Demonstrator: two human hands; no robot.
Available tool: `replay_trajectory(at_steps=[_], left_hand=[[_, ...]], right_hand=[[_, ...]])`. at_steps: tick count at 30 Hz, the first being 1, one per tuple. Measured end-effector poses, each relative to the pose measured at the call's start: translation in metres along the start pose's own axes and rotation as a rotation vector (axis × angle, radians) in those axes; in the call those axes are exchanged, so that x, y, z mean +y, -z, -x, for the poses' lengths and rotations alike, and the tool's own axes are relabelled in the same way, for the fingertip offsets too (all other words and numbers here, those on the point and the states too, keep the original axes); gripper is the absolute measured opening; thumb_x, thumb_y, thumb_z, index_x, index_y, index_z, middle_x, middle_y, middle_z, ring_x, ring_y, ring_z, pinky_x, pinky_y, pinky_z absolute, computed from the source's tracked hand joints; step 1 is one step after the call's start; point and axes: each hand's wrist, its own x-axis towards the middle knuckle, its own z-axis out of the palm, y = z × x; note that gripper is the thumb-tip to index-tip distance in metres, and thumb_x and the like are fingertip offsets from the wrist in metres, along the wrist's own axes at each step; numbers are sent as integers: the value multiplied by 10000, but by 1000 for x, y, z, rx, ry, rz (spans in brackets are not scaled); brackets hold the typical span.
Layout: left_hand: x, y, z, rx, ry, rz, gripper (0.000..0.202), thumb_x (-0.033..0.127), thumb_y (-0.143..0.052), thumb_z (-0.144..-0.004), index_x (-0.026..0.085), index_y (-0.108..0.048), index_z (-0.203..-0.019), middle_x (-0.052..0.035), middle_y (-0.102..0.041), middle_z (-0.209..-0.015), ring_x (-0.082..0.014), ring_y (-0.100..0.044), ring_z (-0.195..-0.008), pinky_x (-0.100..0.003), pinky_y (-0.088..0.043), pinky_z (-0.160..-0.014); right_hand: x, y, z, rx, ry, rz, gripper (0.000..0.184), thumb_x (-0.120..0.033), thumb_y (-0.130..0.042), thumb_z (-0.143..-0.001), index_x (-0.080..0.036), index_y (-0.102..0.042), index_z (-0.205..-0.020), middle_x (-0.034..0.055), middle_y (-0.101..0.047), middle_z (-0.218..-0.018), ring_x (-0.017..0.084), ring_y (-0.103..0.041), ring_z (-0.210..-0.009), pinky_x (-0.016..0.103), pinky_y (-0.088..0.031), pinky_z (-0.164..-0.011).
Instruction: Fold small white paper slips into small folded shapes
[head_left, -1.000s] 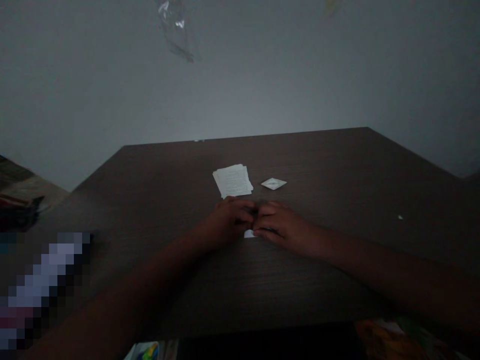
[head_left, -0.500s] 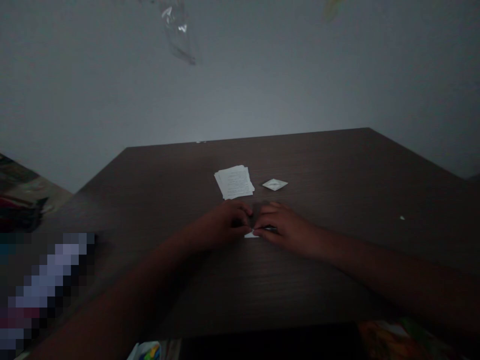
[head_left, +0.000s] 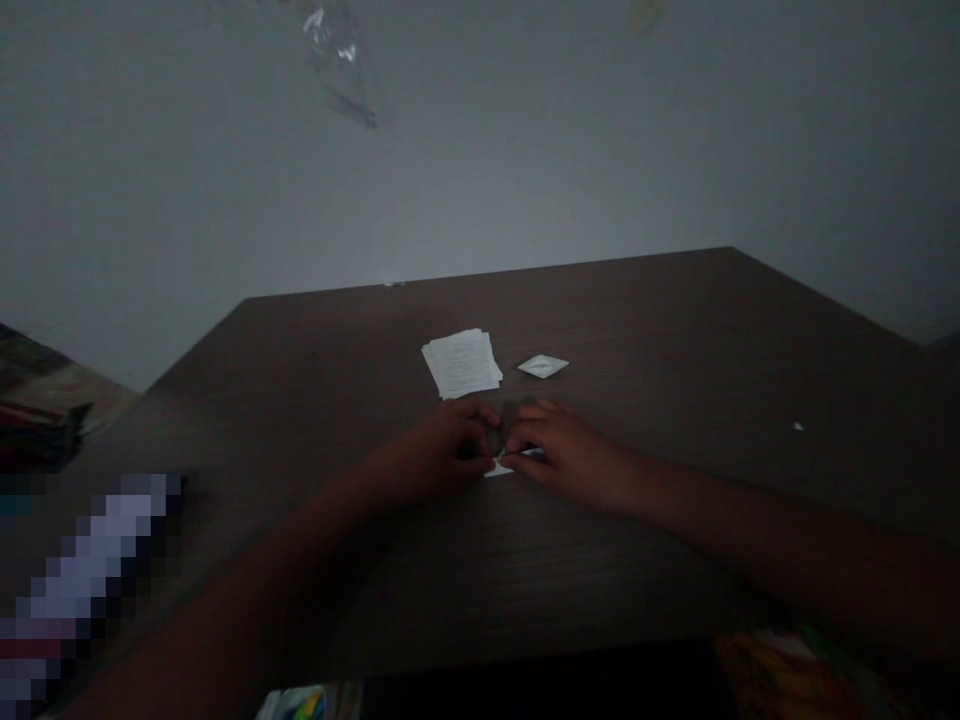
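A small piece of white paper (head_left: pixel 498 468) lies at the middle of the dark wooden table, mostly covered by my fingers. My left hand (head_left: pixel 448 445) is curled at its left side, thumb and fingertips bent toward it. From the right, my right hand (head_left: pixel 561 446) pinches the same paper, and a white bit shows beneath its fingers. Just beyond the hands rests a loose stack of printed paper sheets (head_left: pixel 463 362). To the right of that stack sits a folded white paper diamond (head_left: pixel 544 366), touched by neither hand.
A tiny white scrap (head_left: pixel 798 426) lies on the table (head_left: pixel 675 340) at the right. Against the wall behind hangs a clear plastic bag (head_left: pixel 337 75). A blurred-out pale object (head_left: pixel 105 550) occupies the left side. Colourful items (head_left: pixel 304 703) show below the front edge.
The view has shifted slightly, so things on the table appear a little further left. My hands stay at the small paper, with a bit more white visible under the right fingers.
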Motion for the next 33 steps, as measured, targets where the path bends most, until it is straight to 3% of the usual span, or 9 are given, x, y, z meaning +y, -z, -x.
replay_trajectory(at_steps=[5, 13, 20, 24, 33], left_hand=[[4, 8, 2, -48, 6, 49, 46, 235, -857, -1018, 232, -811, -1021, -114, -786, -1619, -328, -760, -1478, -493, -580, -1349], [10, 20, 4, -124, -31, 56, 245, 120, -799, -993, 240, -817, -1205, -83, -776, -1609, -294, -764, -1454, -447, -606, -1296], [12, 17, 4, -126, -81, 54, 199, 124, -754, -1055, 208, -841, -1214, -124, -771, -1614, -287, -794, -1399, -458, -627, -1270], [8, 10, 0, -82, -81, 86, 19, 225, -813, -1090, 223, -832, -1091, -112, -806, -1503, -291, -814, -1332, -469, -647, -1234], [-2, 2, -4, -34, -82, 73, 95, 253, -895, -1076, 239, -813, -1030, -98, -806, -1535, -290, -804, -1372, -468, -639, -1273]], right_hand=[[1, -3, 0, 24, 0, 2, 108, -274, -855, -1170, -259, -870, -1064, 79, -799, -1121, 304, -719, -1134, 516, -550, -1081], [0, -4, -1, 41, -3, 0, 117, -266, -848, -1174, -265, -878, -1061, 67, -804, -1101, 308, -728, -1174, 513, -552, -1099], [1, -3, -2, 11, -21, 28, 113, -293, -851, -1169, -268, -871, -1061, 78, -816, -1114, 322, -740, -1166, 549, -562, -1118], [-1, -2, -2, 17, -22, 19, 116, -281, -838, -1166, -260, -871, -1057, 79, -817, -1101, 314, -732, -1155, 531, -558, -1107], [-5, -1, 1, -1, -48, 23, 72, -228, -858, -1135, -248, -863, -1066, 77, -809, -1137, 314, -724, -1200, 519, -531, -1133]])
